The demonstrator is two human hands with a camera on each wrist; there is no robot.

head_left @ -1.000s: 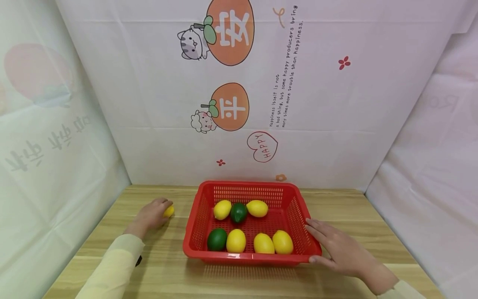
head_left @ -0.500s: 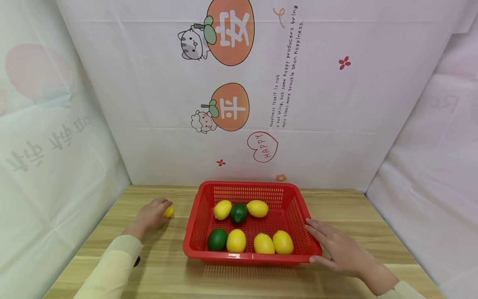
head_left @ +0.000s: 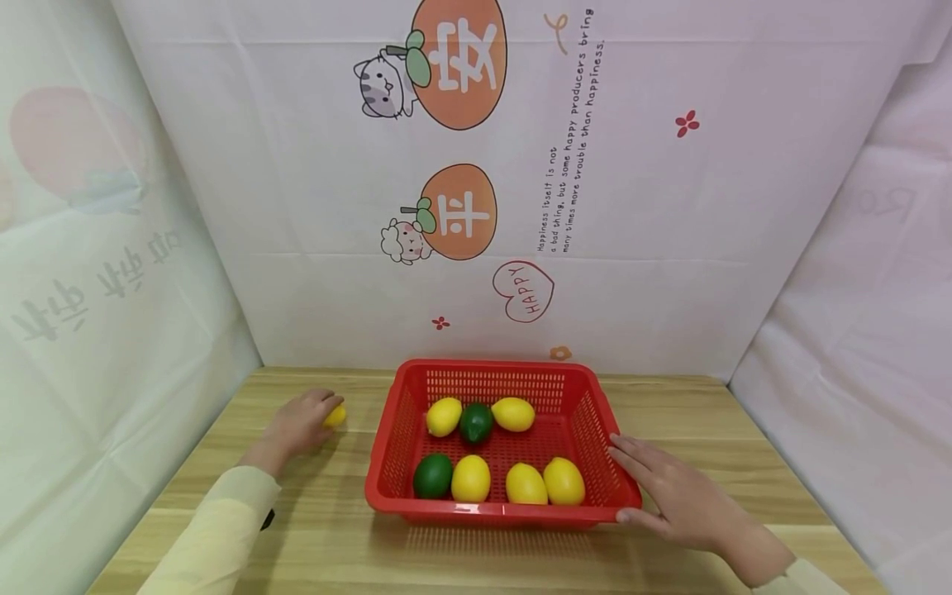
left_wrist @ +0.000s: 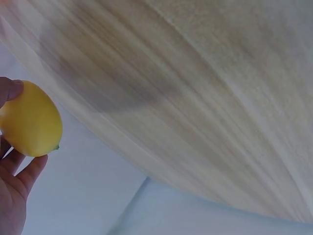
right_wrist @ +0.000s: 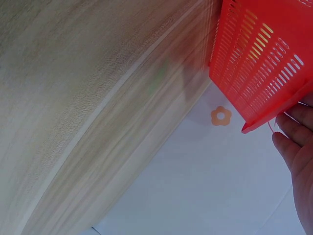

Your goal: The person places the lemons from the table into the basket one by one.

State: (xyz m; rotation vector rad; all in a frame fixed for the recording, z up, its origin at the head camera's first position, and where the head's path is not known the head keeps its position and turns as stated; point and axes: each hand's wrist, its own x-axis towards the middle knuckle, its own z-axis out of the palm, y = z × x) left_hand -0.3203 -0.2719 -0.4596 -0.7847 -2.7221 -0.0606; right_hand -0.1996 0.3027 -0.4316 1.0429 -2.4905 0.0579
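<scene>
White printed sheeting [head_left: 669, 273] is hung behind and beside a light wooden table [head_left: 342, 529]. On the table a red slotted basket [head_left: 402, 430] is set, and 7 fruits are counted in it: 5 yellow lemons and 2 green limes. At the back, 1 lime [head_left: 475, 421] lies between 2 lemons; at the front, 1 lime [head_left: 433, 475] is followed by 3 lemons in a row. A 6th lemon [head_left: 335, 416] is held outside the basket, left of it and just above the table, by the left hand [head_left: 297, 426], whose fingers are curled round it. The right hand [head_left: 673, 496] is laid flat, fingers straight, against the basket's right rim. On the sheeting "HAPPY" is read inside a heart [head_left: 523, 291], along with "Happiness itself is not a bad thing".
</scene>
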